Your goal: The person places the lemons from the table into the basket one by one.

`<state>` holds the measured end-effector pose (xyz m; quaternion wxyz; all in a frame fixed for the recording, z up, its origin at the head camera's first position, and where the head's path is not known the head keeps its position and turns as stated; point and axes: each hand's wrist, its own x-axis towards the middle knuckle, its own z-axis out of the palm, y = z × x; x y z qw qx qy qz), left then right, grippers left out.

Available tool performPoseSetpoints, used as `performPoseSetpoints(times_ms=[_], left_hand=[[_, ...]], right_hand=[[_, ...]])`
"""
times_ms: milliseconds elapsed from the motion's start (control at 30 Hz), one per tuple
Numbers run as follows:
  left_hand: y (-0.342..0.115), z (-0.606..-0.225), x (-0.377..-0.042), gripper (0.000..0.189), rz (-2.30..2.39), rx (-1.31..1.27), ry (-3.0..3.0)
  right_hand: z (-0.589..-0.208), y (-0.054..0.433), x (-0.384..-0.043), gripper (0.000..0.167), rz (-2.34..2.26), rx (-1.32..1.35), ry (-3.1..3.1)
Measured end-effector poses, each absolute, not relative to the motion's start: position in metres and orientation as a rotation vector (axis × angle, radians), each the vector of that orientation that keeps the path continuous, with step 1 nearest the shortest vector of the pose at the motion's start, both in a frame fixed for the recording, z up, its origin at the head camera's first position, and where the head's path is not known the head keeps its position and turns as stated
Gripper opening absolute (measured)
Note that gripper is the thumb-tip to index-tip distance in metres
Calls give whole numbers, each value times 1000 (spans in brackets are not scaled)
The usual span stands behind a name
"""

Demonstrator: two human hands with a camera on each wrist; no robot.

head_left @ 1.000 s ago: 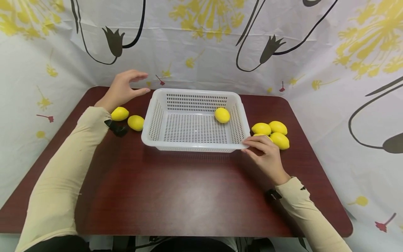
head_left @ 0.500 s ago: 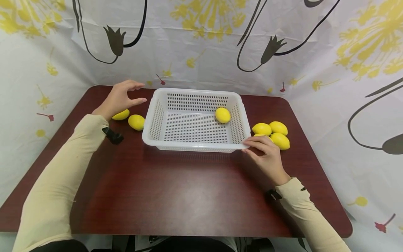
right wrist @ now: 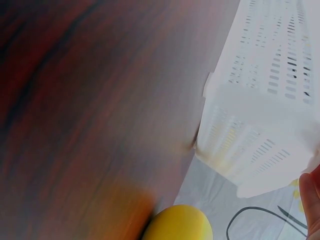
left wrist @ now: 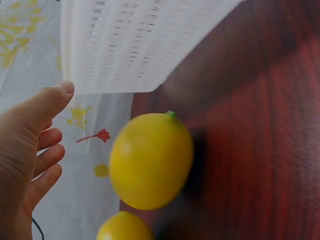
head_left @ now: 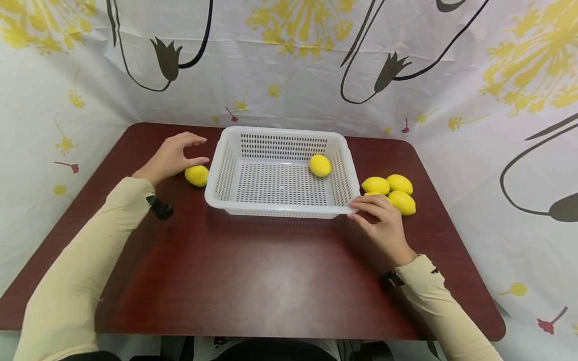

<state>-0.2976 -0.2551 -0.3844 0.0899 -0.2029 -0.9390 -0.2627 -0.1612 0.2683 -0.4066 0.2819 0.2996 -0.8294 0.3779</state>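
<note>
- Hovering centre-left: left hand [head_left: 169, 158], grasping nothing, near a loose lemon [head_left: 196, 176]!
- Right hand [head_left: 383, 224] pinches the white basket [head_left: 280, 207], mid-frame, by 1 corner!
- 1 inner lemon [head_left: 319, 165]; right of centre, 4 clustered lemons [head_left: 402, 203].

We are facing a glossy, reddish-brown table [head_left: 271, 271]; behind it and along both sides, white wall coverings [head_left: 311, 108] are showing us yellow, grey and red printed flowers [head_left: 167, 61].
</note>
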Motion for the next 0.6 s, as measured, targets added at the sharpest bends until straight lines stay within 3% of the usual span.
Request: performPoseSetpoints(times_ms=[600], left_hand=[[-265,-415,-284,69,-763,-613,-2930]], right_hand=[[-407,268,-160,43,1022,807,-2210]])
